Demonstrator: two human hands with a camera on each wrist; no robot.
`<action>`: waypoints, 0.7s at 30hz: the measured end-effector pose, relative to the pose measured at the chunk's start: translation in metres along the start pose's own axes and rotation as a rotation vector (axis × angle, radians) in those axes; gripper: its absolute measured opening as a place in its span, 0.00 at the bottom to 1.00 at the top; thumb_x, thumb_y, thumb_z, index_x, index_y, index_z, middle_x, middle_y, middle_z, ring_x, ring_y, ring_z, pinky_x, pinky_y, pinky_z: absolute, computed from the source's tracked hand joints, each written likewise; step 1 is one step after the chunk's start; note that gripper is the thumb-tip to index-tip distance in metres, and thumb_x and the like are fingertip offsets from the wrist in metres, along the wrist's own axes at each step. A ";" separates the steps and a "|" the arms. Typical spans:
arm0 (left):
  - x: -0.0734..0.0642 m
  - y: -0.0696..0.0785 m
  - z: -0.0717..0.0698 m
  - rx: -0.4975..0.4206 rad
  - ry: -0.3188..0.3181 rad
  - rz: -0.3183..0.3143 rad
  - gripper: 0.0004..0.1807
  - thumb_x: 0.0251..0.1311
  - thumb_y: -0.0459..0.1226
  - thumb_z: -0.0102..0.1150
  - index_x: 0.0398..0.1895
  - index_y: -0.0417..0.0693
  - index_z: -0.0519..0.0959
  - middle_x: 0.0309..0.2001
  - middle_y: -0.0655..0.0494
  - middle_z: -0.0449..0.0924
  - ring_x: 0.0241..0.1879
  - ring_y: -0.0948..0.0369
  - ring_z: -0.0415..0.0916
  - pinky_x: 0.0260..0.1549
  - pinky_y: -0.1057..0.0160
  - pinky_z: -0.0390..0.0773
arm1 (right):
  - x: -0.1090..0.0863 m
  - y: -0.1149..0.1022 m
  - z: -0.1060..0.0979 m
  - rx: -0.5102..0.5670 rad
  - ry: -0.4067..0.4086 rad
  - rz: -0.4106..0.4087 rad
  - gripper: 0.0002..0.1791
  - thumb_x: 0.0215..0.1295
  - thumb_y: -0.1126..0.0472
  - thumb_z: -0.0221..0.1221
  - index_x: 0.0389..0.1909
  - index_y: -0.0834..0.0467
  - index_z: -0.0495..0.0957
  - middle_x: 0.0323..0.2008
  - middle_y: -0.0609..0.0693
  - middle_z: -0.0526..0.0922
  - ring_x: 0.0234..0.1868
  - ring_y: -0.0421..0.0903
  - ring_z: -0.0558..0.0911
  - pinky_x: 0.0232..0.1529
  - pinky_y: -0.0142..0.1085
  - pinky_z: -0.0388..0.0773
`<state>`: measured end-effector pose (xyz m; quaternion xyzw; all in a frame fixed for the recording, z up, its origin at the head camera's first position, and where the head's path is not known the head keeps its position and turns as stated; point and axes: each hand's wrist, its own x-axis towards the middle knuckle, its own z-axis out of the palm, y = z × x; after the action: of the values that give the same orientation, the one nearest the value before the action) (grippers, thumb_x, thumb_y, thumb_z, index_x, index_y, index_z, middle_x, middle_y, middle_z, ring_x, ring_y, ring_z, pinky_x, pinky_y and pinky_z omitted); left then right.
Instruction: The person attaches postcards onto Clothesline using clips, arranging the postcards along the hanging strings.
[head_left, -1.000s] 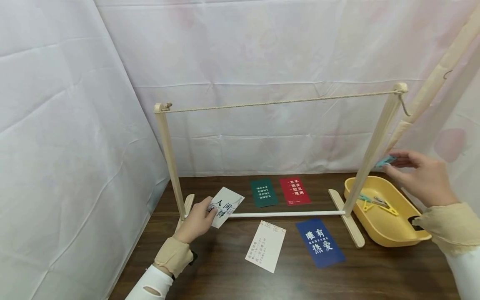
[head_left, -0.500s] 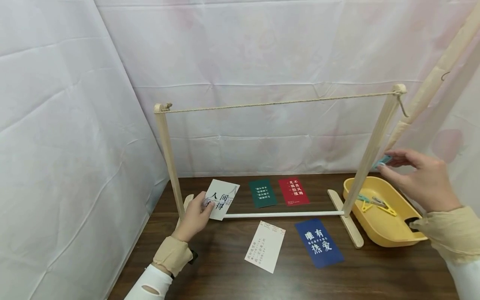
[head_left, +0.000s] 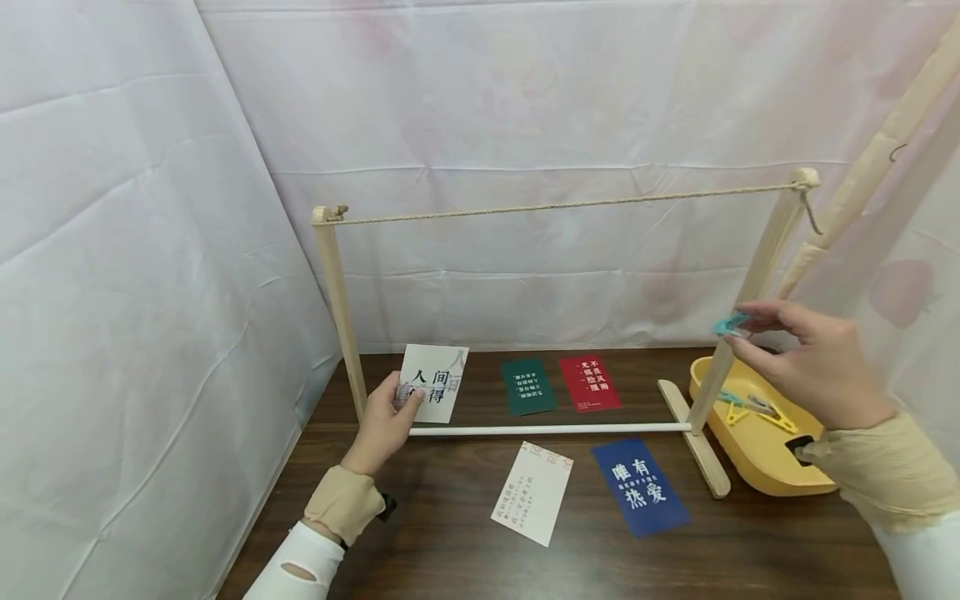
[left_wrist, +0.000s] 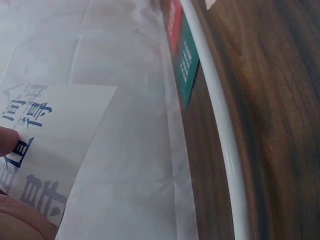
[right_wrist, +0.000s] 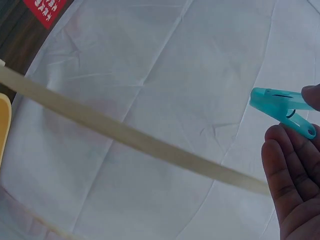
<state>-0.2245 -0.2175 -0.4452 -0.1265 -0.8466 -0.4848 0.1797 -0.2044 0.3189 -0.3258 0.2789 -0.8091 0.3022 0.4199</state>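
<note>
My left hand (head_left: 384,427) pinches a white card (head_left: 435,383) printed with large dark characters, holding it raised beside the stand's left post. In the left wrist view the thumb lies across the face of the card (left_wrist: 65,130). On the right, my right hand (head_left: 817,358) pinches a light blue clothespin (head_left: 729,324) in front of the right post. Seen from the right wrist, the clothespin (right_wrist: 280,107) sits between thumb and fingers with its tip pointing away from the hand. Above both hands a thin rope (head_left: 555,205) runs between the tops of the two posts.
Green (head_left: 528,386) and red (head_left: 590,382) cards lie behind the stand's white bottom bar (head_left: 547,429). A cream card (head_left: 532,493) and a blue card (head_left: 640,486) lie in front. Right of the right post (head_left: 768,242), a yellow tray (head_left: 780,467) holds several clothespins.
My left hand has lifted the white card and turned it more upright, shifting slightly left. My right hand has carried the clothespin leftward from over the tray to the right post.
</note>
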 end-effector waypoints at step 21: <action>0.018 0.007 -0.019 -0.294 0.049 -0.013 0.19 0.78 0.25 0.55 0.68 0.26 0.73 0.61 0.26 0.83 0.48 0.76 0.86 0.45 0.73 0.87 | 0.029 -0.030 0.041 0.058 -0.081 -0.097 0.27 0.44 0.80 0.76 0.51 0.68 0.87 0.37 0.61 0.93 0.48 0.12 0.77 0.50 0.12 0.71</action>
<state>-0.2344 -0.2298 -0.4232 -0.1340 -0.7625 -0.6078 0.1767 -0.2180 0.2637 -0.3125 0.3418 -0.8018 0.2935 0.3926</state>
